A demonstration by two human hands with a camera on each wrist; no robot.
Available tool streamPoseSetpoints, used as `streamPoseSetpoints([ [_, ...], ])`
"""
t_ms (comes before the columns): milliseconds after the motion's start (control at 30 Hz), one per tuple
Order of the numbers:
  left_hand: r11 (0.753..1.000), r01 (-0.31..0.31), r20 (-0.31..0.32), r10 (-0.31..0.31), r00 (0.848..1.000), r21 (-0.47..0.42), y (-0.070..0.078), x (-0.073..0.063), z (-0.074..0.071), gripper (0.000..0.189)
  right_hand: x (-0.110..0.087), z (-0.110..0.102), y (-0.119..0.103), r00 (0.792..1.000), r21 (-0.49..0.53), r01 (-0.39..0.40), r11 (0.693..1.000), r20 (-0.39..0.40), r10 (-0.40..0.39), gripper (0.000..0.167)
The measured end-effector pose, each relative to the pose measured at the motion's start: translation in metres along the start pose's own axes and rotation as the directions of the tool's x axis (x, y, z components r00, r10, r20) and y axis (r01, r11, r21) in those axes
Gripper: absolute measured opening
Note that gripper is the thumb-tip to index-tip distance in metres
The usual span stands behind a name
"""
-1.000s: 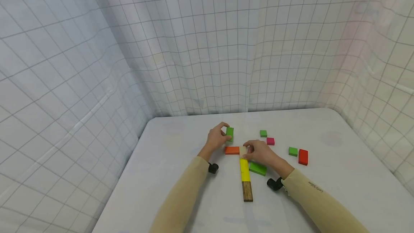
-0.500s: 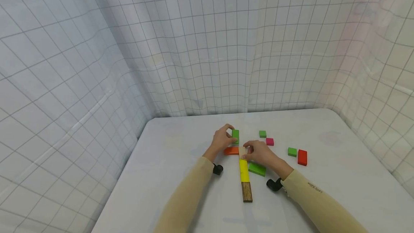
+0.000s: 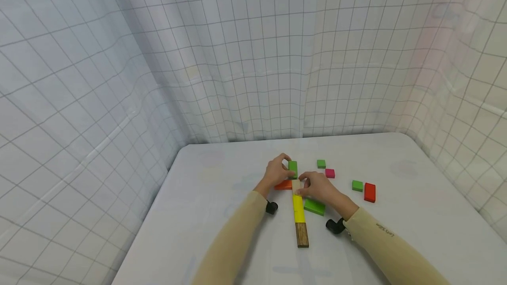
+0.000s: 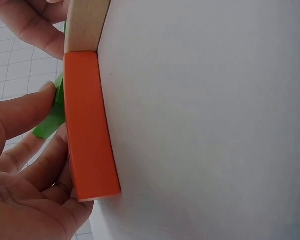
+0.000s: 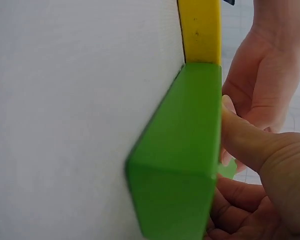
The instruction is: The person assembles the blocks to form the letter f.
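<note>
My left hand (image 3: 276, 170) pinches a green rectangular block (image 3: 292, 169) between thumb and fingers, just beyond the far end of a pale wooden block (image 3: 295, 184). My right hand (image 3: 318, 186) has its thumb and fingers on that pale block. Toward me the row continues with a yellow block (image 3: 299, 209) and a dark brown wood-grain block (image 3: 302, 235). An orange block (image 4: 90, 125) meets the pale block's left side, partly behind my left hand in the head view. Another green block (image 5: 180, 125) lies right of the yellow one, below my right hand.
Right of the hands lie two small green blocks, one at the back (image 3: 321, 163) and one nearer (image 3: 357, 185), plus a small magenta block (image 3: 330, 173) and a red block (image 3: 370, 192). White grid-patterned curtains (image 3: 245, 78) surround the white table (image 3: 178, 223).
My left hand has carried the green block rightward, from beyond the orange block to the far end of the pale block. My right hand stays on the pale block.
</note>
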State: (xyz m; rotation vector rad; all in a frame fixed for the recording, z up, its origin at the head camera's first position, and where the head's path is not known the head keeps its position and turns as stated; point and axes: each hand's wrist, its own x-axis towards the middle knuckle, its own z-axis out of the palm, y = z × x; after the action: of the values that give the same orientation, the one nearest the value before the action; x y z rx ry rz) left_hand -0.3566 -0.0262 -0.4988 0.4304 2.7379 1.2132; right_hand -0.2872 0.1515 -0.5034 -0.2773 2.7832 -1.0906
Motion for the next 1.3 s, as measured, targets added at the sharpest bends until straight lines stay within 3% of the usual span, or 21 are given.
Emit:
streamPoseSetpoints([
  [500,0.986,0.034,0.09,-0.049,0.995,0.163,0.0019,-0.0002,-0.0039,0.049,-0.0015,0.0003,0.0001,1.0,-0.008,-0.01,1.0,-0.012,0.01,0.056],
  [800,0.984,-0.011,0.133,-0.013,0.991,0.175,0.0012,0.0004,-0.0059,0.054,-0.0011,-0.0008,-0.0001,1.0,-0.012,0.01,1.0,-0.012,-0.01,0.054],
  [1300,0.986,0.006,0.123,-0.026,0.992,0.164,-0.0007,-0.0011,-0.005,0.055,0.0,-0.0004,0.0008,1.0,-0.024,0.002,1.0,-0.007,-0.002,0.055],
])
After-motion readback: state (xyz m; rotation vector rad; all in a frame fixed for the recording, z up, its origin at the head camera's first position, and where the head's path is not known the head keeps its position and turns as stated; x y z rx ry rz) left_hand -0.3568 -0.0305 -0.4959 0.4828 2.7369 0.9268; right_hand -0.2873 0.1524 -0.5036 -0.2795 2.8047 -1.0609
